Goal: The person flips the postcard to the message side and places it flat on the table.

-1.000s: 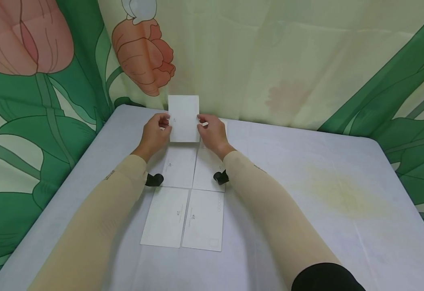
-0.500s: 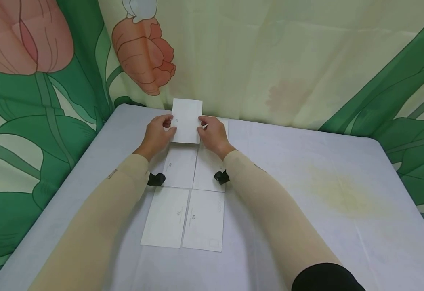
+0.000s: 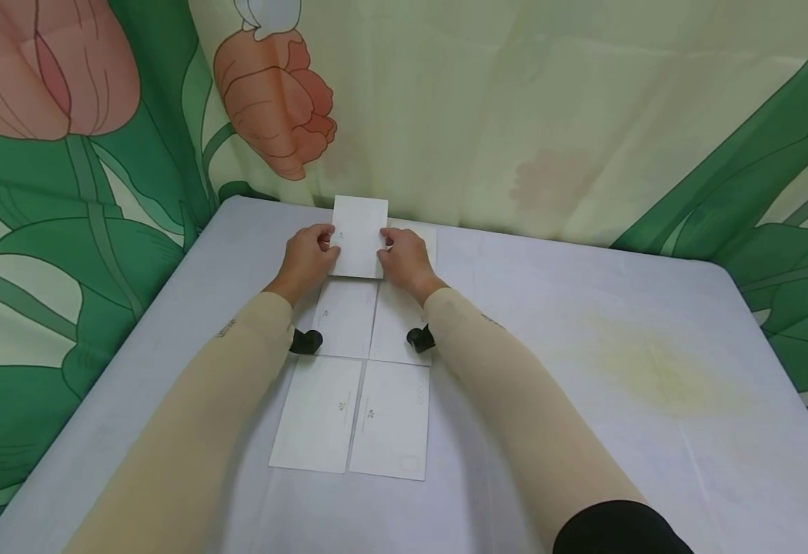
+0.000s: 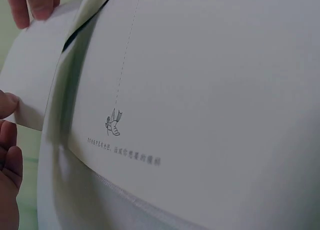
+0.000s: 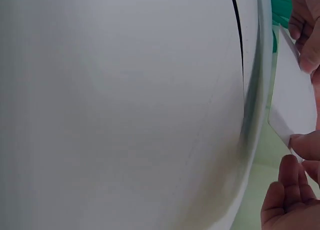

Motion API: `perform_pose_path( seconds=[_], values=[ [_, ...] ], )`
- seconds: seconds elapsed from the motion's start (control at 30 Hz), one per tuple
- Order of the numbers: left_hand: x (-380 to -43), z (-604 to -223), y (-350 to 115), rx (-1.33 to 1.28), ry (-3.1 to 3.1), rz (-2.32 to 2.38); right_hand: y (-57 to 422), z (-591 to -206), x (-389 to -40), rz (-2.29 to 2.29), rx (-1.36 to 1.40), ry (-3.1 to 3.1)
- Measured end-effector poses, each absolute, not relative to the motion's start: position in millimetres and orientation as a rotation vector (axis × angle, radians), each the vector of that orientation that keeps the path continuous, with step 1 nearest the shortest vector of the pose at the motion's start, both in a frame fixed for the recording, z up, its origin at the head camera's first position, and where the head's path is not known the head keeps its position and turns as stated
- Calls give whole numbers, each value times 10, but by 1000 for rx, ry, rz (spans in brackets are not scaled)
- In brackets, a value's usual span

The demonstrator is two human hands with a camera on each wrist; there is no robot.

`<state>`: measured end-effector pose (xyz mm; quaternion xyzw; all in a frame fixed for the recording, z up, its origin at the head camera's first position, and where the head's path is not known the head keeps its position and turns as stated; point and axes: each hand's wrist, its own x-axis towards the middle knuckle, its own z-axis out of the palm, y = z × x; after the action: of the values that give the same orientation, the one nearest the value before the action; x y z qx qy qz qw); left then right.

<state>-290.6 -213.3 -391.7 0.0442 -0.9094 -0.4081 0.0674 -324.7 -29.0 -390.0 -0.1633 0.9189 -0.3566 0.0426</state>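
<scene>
Both hands hold a white postcard (image 3: 358, 237) by its side edges, tilted up at the far edge of the table. My left hand (image 3: 305, 258) pinches its left edge between thumb and fingers, and my right hand (image 3: 407, 260) grips the right edge. The same held postcard (image 4: 35, 69) shows at the left of the left wrist view, fingers at its edges. Below the hands lie two postcards, a left one (image 3: 346, 317) and a right one (image 3: 397, 323) partly covered by the right wrist. Behind the right hand, another postcard (image 3: 426, 237) is mostly hidden.
Nearer the body, two more postcards lie side by side, one on the left (image 3: 316, 415) and one on the right (image 3: 390, 421). A white cloth (image 3: 549, 323) with a yellowish stain covers the table. Behind its far edge hangs a flower-printed curtain (image 3: 459, 115).
The held postcard has moved slightly right and down towards the table, its top edge lower than before. My left hand has shifted right with it; the right hand has moved only a little.
</scene>
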Motion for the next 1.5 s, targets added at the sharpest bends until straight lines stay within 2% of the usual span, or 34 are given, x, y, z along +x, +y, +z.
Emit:
perform_pose_path(
  seconds=[0.97, 1.5],
  values=[
    [-2982, -4059, -2105, 109, -2938, -1080, -396, -4014, -3285, -966, -426, 2731],
    [-2972, -4101, -2108, 111, -3014, -1072, -375, -4047, -3329, -848, -474, 2719]
  ],
)
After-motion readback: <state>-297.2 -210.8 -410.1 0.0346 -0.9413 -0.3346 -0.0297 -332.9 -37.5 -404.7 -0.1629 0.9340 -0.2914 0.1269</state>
